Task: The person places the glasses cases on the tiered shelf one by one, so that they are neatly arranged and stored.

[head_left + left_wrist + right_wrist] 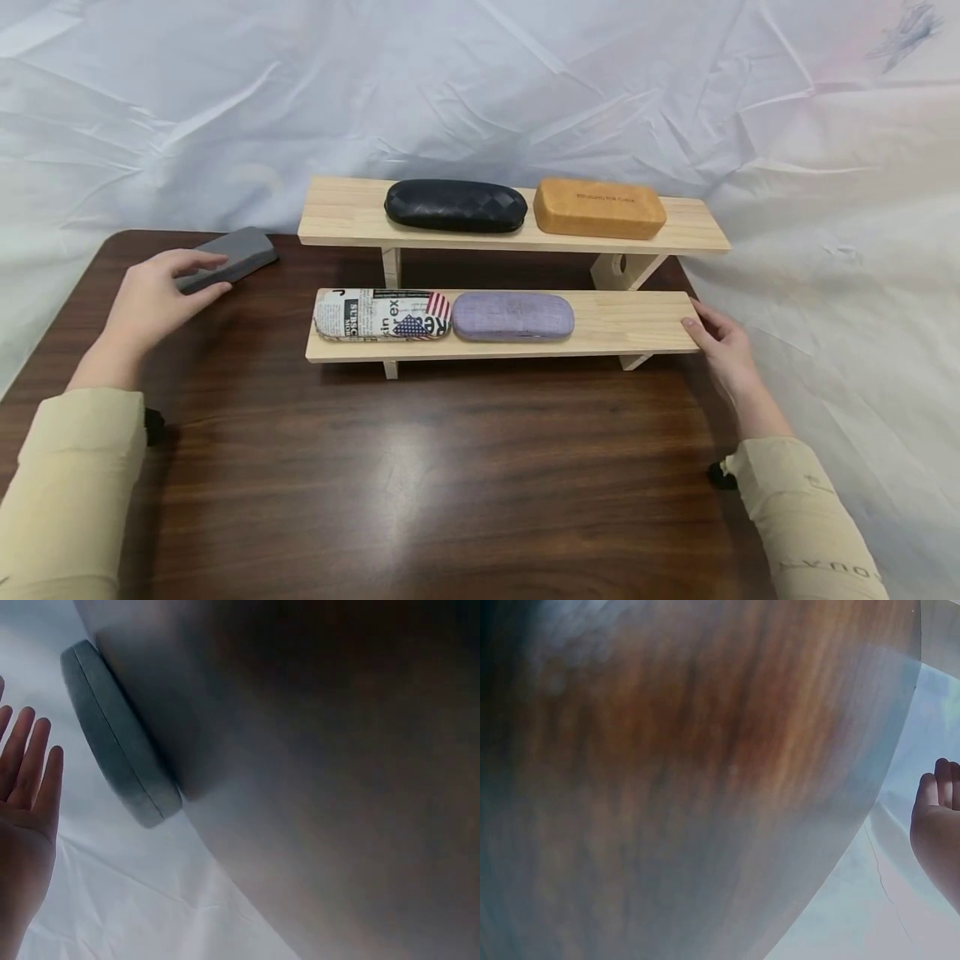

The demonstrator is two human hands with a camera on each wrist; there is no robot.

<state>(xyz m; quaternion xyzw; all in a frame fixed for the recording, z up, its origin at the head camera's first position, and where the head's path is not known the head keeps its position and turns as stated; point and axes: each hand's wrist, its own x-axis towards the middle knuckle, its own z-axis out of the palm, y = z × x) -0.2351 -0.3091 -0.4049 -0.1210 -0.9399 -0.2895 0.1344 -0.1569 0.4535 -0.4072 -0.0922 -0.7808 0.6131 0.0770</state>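
Note:
A grey glasses case (243, 250) lies at the table's back left corner. My left hand (161, 292) hovers beside it with the thumb and fingers spread apart; the left wrist view shows a gap between those straight fingers and the grey case (120, 739). At the right end of a two-tier wooden shelf (630, 321), my right hand (727, 350) grips the lower board, thumb on top. On that lower board sit a newspaper-print glasses case (367, 315) and a purple glasses case (513, 317). Above them, the upper board bears a black glasses case (456, 206) and a tan one (600, 208).
Dark brown wood makes up the table (450, 467), which extends in front of the shelf. Behind it and along the right hangs a creased white sheet (480, 92). The upper board stands on wooden supports, one with a round hole.

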